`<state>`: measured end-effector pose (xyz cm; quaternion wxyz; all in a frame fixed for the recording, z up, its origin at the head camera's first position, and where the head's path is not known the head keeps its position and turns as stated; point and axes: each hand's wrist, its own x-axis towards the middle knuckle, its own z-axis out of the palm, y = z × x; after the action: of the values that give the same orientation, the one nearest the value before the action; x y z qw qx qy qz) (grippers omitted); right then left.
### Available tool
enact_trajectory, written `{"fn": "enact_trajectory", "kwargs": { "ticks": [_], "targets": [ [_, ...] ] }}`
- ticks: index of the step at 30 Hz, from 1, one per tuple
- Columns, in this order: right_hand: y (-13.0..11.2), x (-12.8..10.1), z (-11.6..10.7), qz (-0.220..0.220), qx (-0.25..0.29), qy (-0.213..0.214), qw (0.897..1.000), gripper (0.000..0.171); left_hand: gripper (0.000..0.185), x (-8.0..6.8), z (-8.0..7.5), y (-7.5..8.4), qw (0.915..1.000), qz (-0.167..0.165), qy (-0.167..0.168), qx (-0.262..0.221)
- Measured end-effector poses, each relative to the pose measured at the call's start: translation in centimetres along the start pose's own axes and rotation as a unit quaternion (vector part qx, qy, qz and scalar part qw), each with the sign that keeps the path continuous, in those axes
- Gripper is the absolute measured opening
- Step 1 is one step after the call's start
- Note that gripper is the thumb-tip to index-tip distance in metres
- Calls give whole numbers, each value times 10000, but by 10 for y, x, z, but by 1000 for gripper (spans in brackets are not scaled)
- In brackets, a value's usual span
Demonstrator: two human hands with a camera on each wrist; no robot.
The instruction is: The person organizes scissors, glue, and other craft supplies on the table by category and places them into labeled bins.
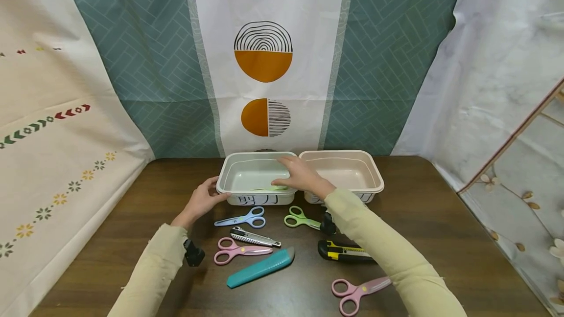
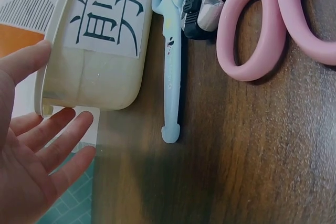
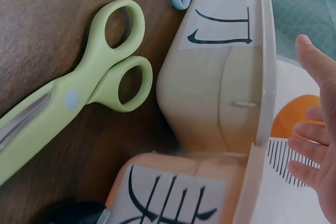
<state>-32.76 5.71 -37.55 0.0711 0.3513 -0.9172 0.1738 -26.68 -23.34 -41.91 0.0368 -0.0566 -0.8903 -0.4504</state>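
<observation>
From afar, I have the left hand [image 1: 200, 204] lightly gripping the left corner of a pale green bin [image 1: 248, 177], thumb at the rim. My right hand [image 1: 304, 175] hangs over that bin, fingers loosely spread, grasping nothing. Inside the bin, near it, lies a green item [image 1: 279, 188], partly hidden. Blue scissors [image 1: 247, 218] and green scissors [image 1: 301, 219] lie in front on the brown table [image 1: 440, 219].
</observation>
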Motion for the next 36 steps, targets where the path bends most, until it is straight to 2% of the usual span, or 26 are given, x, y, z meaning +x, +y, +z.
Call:
{"fn": "enact_trajectory", "kwargs": {
  "ticks": [14, 22, 29, 36],
  "targets": [
    [5, -20, -14, 57, 127, 4, 9999, 78, 64, 0, -2, -4, 10000, 42, 58, 66],
    [6, -37, -23, -320, -171, 215, 9991, 75, 65, 0, 0, -5, 10000, 46, 2, -9],
    [9, -52, -29, -449, -10, 244, 9987, 71, 66, 0, 0, -3, 10000, -84, -17, -35],
    [13, -72, -31, -573, 112, 249, 9980, 68, 66, -2, 1, 1, 10000, -40, 10, -1]
  ]
}}
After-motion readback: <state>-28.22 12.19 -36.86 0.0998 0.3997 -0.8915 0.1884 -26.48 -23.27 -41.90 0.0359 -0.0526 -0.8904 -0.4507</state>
